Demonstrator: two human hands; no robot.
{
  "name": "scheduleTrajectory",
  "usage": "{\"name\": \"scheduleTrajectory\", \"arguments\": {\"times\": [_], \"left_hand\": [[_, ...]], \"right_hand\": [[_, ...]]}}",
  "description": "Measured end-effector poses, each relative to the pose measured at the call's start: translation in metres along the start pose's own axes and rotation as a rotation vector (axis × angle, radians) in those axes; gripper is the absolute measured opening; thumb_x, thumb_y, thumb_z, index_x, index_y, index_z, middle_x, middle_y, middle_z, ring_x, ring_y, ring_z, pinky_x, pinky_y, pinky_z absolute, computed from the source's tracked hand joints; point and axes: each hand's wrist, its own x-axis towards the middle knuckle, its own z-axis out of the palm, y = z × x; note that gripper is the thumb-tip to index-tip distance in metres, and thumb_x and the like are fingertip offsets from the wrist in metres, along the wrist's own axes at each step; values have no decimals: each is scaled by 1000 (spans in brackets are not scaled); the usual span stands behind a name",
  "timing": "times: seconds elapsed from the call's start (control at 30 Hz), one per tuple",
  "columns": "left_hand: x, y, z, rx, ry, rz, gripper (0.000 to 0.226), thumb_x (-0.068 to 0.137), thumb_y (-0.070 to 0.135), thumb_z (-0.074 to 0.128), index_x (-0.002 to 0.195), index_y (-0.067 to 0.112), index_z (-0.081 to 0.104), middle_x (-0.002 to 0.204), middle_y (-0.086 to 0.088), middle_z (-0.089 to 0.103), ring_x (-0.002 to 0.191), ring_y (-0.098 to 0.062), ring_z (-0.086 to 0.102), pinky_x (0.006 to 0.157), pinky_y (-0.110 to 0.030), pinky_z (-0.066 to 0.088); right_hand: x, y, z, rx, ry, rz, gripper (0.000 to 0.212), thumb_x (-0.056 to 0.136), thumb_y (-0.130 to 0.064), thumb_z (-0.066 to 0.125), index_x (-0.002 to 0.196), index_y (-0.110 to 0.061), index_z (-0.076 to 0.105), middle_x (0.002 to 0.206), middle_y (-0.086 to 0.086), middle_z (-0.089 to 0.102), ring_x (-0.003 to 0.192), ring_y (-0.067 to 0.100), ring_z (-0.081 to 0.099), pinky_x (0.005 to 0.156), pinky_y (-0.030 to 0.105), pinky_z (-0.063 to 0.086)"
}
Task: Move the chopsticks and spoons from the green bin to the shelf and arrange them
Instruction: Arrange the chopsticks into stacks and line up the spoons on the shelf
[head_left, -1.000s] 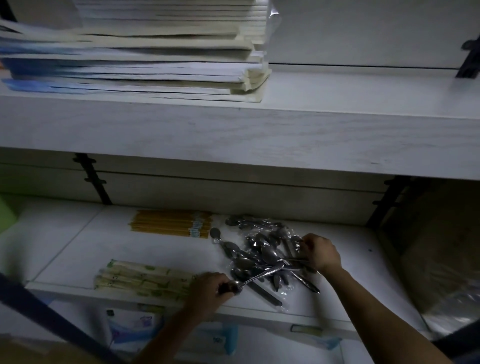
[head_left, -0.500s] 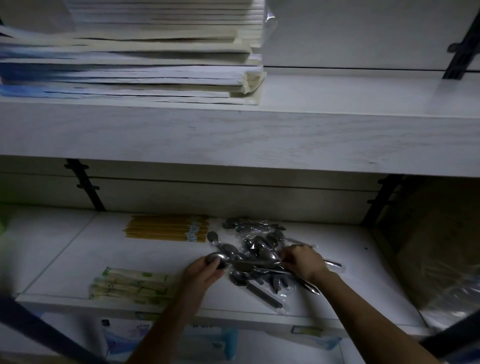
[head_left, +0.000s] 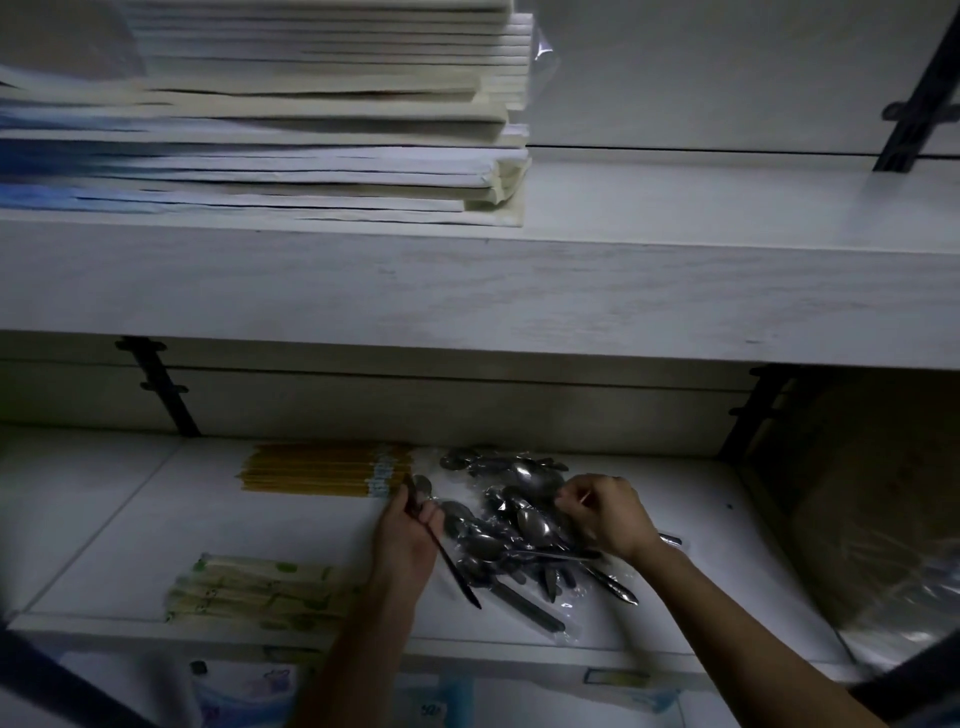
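On the lower white shelf (head_left: 130, 519) lies a heap of metal spoons (head_left: 519, 525) in clear plastic wraps. My left hand (head_left: 410, 535) grips one wrapped spoon (head_left: 447, 561) by its neck, bowl pointing to the back, handle trailing toward me. My right hand (head_left: 608, 514) rests on the right side of the heap, fingers curled into the spoons. A bundle of yellow chopsticks (head_left: 322, 470) lies at the back, left of the spoons. Paper-wrapped chopsticks with green print (head_left: 260, 592) lie near the front edge. The green bin is out of view.
An upper shelf (head_left: 675, 291) overhangs the work area and carries a tall stack of paper goods (head_left: 270, 119). Black brackets (head_left: 166, 389) stand at the back wall. Dim cardboard and plastic wrap (head_left: 883, 545) fill the space at the right. Packaged goods sit below the shelf.
My left hand carried a spoon from the front of the heap to its back left, beside the yellow chopsticks, turning it lengthwise. My right hand shifted slightly on the heap.
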Motion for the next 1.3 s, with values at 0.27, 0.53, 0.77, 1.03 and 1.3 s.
{"name": "scheduleTrajectory", "arguments": {"times": [0.27,0.53,0.77,1.03,1.3], "left_hand": [[-4,-9,5,100,-63,-41,18,95,22,42,82,15,52,56,5,37,38,-5,30,39,-16,28],[-20,-24,9,-58,-115,-235,52,97,44,30,118,2,53,108,-18,59,102,-28,53,102,-38,29],[-25,-29,15,-87,-149,-178,40,96,44,34,91,8,52,85,-10,56,86,-22,54,81,-31,43],[-21,-29,15,-152,-69,-235,30,99,30,33,85,11,51,88,-13,54,90,-26,54,101,-37,36],[-4,-36,7,-68,-29,-189,26,97,18,39,73,11,47,66,-2,44,59,-12,42,65,-23,40]], "right_hand": [[-27,-51,18,439,-58,55,21,90,-15,57,106,-10,69,91,-2,68,78,2,60,69,5,44],[-41,-83,48,490,-29,45,17,86,-12,61,92,-24,72,78,-3,70,71,6,63,68,12,47],[-45,-86,53,148,74,-77,22,87,-17,57,105,-19,72,102,3,72,86,11,62,61,-1,32],[-51,-71,55,-86,75,-120,26,90,-35,50,109,-25,64,110,2,60,105,23,54,83,33,44],[-57,-53,45,139,-205,96,35,97,-29,42,62,-30,41,81,8,58,79,22,54,63,26,32]]}}
